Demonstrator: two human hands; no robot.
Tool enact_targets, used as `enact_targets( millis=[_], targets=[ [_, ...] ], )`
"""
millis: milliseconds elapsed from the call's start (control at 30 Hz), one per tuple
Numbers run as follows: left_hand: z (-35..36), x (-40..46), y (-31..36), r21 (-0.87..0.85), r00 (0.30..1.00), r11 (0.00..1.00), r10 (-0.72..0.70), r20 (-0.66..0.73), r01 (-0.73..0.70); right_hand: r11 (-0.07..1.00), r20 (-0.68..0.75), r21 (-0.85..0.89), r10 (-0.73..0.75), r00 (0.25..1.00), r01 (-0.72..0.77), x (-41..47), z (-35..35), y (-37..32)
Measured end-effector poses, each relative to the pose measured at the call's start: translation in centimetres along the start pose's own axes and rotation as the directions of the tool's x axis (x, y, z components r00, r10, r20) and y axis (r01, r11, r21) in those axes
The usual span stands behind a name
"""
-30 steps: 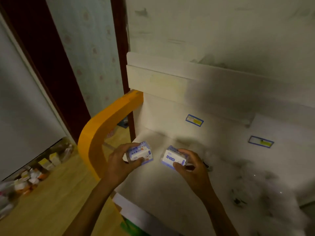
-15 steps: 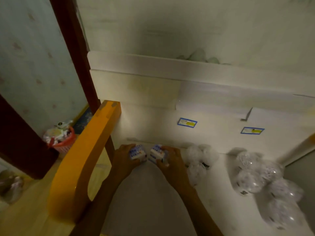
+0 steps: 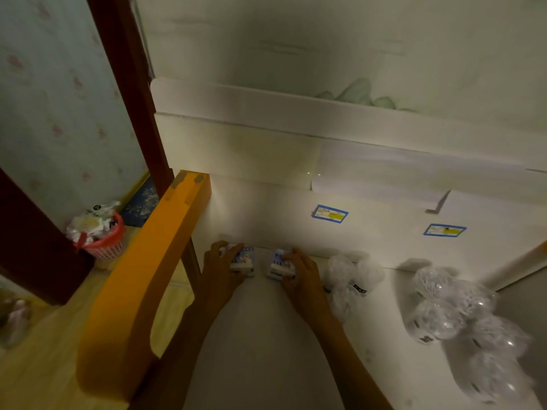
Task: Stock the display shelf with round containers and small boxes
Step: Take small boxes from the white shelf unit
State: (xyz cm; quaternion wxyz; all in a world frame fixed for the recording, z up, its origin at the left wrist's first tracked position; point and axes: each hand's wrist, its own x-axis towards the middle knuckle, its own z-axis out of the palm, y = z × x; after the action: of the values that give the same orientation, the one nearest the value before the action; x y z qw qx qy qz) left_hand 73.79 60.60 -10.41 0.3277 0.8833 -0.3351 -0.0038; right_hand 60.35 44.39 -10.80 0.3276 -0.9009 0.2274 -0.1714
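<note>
1. The white display shelf [image 3: 266, 335] fills the centre and right of the frame, its orange side panel [image 3: 142, 279] at lower left.
2. Clear round containers [image 3: 461, 315] cluster at right; a smaller group [image 3: 352, 276] sits just right of centre.
3. The left hand [image 3: 220, 269] curls closed around a small box [image 3: 244, 259] at the shelf's back, centre frame.
4. The right hand [image 3: 300, 272] grips a second small box [image 3: 279, 264] just beside it.
</note>
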Motion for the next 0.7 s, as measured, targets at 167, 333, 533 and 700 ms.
enact_targets(
  millis=[167, 333, 533, 700],
  targets=[
    [0.1, -0.2, 0.5, 0.005, 0.998, 0.998, 0.064, 0.018, -0.064, 0.999, 0.024, -0.040, -0.010, 1.000, 0.011, 0.0, -0.4, -0.1],
    [-0.3, -1.0, 1.0, 0.024, 0.985, 0.985, 0.173, -0.018, -0.172, 0.989, 0.048, -0.145, -0.029, 0.998, 0.036, -0.5, -1.2, -0.8],
    [-2.2, -3.0, 2.8, 0.191, 0.979, 0.961, 0.198, 0.037, -0.202, 0.950, 0.025, -0.280, -0.138, 0.990, 0.139, -2.6, -4.3, -3.3],
    [-2.5, -5.5, 4.4, 0.264, 0.971, 0.935, 0.216, 0.107, -0.237, 0.936, -0.022, -0.334, -0.129, 0.991, 0.114, -6.1, -7.2, -2.4]
  ],
)
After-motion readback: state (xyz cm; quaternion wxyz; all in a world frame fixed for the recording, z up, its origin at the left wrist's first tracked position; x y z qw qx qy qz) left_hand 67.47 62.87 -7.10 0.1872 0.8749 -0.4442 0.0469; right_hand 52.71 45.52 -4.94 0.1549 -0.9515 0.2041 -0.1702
